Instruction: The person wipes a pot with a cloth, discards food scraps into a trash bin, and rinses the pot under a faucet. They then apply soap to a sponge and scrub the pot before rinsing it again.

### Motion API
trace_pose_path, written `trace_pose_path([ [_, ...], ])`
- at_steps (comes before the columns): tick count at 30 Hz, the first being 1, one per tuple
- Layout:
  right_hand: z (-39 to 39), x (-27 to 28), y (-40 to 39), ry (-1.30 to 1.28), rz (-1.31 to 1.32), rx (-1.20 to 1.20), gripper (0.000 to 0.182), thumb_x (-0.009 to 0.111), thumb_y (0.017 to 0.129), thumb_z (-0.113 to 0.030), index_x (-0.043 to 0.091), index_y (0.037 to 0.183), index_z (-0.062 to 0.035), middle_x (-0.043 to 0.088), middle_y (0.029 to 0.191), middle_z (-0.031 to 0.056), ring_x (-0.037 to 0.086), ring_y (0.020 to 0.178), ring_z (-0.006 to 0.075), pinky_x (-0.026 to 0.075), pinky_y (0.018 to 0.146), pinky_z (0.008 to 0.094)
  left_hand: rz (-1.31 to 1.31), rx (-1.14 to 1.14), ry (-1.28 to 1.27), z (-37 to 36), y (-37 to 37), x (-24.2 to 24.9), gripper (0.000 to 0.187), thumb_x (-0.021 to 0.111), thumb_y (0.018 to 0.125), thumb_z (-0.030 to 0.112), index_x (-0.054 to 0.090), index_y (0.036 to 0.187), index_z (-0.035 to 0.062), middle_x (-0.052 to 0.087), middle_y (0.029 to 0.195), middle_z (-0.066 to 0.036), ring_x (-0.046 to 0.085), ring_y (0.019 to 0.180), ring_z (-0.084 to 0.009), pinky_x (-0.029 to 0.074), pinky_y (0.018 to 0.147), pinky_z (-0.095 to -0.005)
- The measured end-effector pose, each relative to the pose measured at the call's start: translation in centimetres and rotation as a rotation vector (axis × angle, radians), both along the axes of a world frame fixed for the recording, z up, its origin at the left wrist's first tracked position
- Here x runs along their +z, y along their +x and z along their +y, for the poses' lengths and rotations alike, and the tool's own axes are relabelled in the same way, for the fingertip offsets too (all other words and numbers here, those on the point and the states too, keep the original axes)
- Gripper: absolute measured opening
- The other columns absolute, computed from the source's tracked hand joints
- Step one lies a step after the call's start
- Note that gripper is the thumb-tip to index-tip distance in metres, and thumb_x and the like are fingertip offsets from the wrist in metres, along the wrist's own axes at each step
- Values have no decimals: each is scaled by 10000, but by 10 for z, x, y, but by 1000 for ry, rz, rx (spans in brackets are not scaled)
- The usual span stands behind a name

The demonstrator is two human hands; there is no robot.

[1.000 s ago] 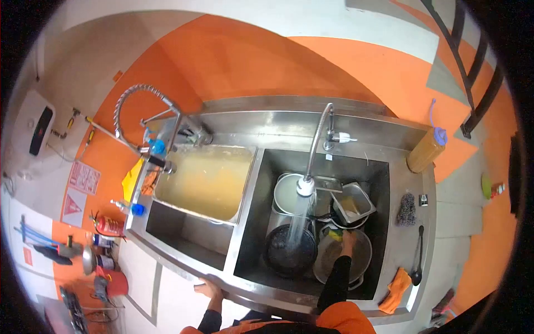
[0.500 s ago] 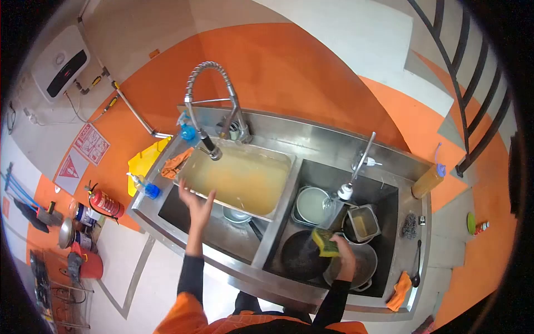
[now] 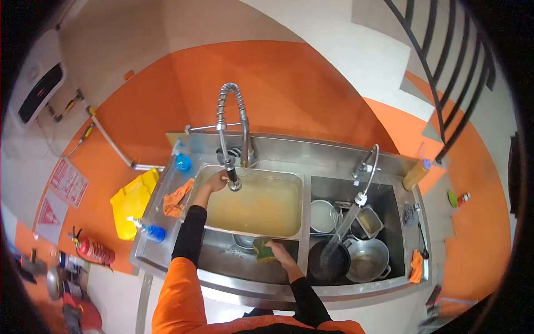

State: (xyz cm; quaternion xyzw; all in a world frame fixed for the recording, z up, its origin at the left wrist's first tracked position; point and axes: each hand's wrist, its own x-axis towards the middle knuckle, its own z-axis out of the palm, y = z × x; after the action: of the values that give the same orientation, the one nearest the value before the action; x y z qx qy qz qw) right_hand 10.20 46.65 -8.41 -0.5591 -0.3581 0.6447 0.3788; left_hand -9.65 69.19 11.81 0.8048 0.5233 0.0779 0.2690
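My left hand point(image 3: 216, 181) is at the spray faucet head point(image 3: 232, 179), its fingers closed around the nozzle's near side and partly hidden by it. Below it, a large metal tray point(image 3: 253, 232) full of cloudy yellowish water sits across the left basin. My right hand point(image 3: 280, 253) grips a green-and-yellow sponge point(image 3: 263, 250) over the left basin, just in front of the tray. Under the tray's front edge a metal pan point(image 3: 242, 241) shows in part. Water runs from the right faucet point(image 3: 361, 199) onto a black frying pan point(image 3: 328, 263) in the right basin.
The right basin also holds a metal pot point(image 3: 368, 260), a white-filled bowl point(image 3: 322, 216) and a small square container point(image 3: 369, 221). Blue bottles point(image 3: 153, 232) and an orange cloth point(image 3: 178, 199) lie left. On the right ledge are an orange cloth point(image 3: 416, 266) and a sauce bottle point(image 3: 416, 175).
My left hand has moved from above the tray's front edge to the spray faucet, whose hose has shifted right off its side arm. My right hand carried the sponge leftward from the right basin.
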Motion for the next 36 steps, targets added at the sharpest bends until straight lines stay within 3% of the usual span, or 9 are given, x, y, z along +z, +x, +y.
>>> trace_pose_path([
  [1, -5, 16, -10, -72, -5, -23, 514, 509, 769, -413, 553, 1031, 27, 558, 1048, 103, 479, 983, 213, 350, 845, 324, -272, -115, 144, 78, -14, -114, 287, 525, 711, 65, 550, 995, 31, 595, 975, -125, 550, 937, -235, 408, 816, -308],
  [5, -27, 11, -35, -197, 15, -92, 435, 596, 756, -366, 571, 1013, -15, 601, 903, 36, 560, 794, 122, 423, 729, 244, -887, -15, -314, 92, 24, -116, 253, 556, 750, 115, 558, 1001, 87, 574, 842, -14, 524, 757, -115, 407, 697, -272],
  [20, -37, -27, -53, -281, -101, -72, 475, 610, 727, -406, 562, 1015, -31, 601, 900, 54, 553, 830, 135, 422, 741, 263, -727, -327, -542, 125, 65, -122, 481, 476, 838, 410, 445, 1179, 71, 525, 1029, -19, 497, 897, -124, 399, 766, -281],
  [22, -35, -36, -54, -265, -36, -70, 480, 616, 724, -403, 558, 1023, -32, 600, 899, 53, 554, 828, 133, 425, 736, 261, -602, -373, -545, 124, 63, -124, 392, 478, 838, 395, 478, 1156, 166, 488, 1087, 37, 490, 912, -146, 400, 726, -296],
  [23, -35, -36, -53, -244, -78, -70, 527, 611, 717, -425, 547, 1041, -15, 589, 940, 98, 548, 870, 178, 424, 751, 290, -721, -377, -583, 149, 60, -165, 465, 469, 837, 411, 425, 1210, 137, 472, 1144, 23, 482, 944, -159, 404, 754, -300],
  [26, -31, -12, -54, -267, -116, -80, 528, 619, 715, -407, 540, 1054, -10, 584, 946, 110, 550, 861, 189, 429, 744, 296, -947, 12, -827, 122, 10, -129, 532, 455, 841, 414, 357, 1257, 97, 437, 1213, -16, 469, 1015, -177, 388, 836, -327],
  [31, -21, -1, -57, -257, -108, -119, 482, 639, 717, -340, 534, 1050, -7, 587, 913, 88, 557, 799, 156, 440, 710, 278, -1169, -11, -509, 48, -40, -67, 652, 499, 805, 424, 276, 1290, 49, 392, 1252, -117, 357, 1176, -210, 292, 968, -379],
  [33, -15, -26, -58, -218, -241, -53, 493, 643, 715, -330, 523, 1052, 9, 582, 919, 95, 555, 797, 162, 443, 702, 282, -1226, -181, -64, 10, -15, -36, 669, 601, 752, 317, 297, 1278, 40, 394, 1250, -125, 335, 1191, -215, 272, 977, -374],
  [36, -14, -38, -60, -107, -235, -13, 494, 640, 721, -312, 508, 1062, 20, 580, 916, 98, 557, 783, 163, 447, 694, 292, -948, -286, 256, -42, 10, 14, 663, 678, 685, 172, 345, 1243, 38, 460, 1173, -133, 418, 1120, -217, 316, 940, -354],
])
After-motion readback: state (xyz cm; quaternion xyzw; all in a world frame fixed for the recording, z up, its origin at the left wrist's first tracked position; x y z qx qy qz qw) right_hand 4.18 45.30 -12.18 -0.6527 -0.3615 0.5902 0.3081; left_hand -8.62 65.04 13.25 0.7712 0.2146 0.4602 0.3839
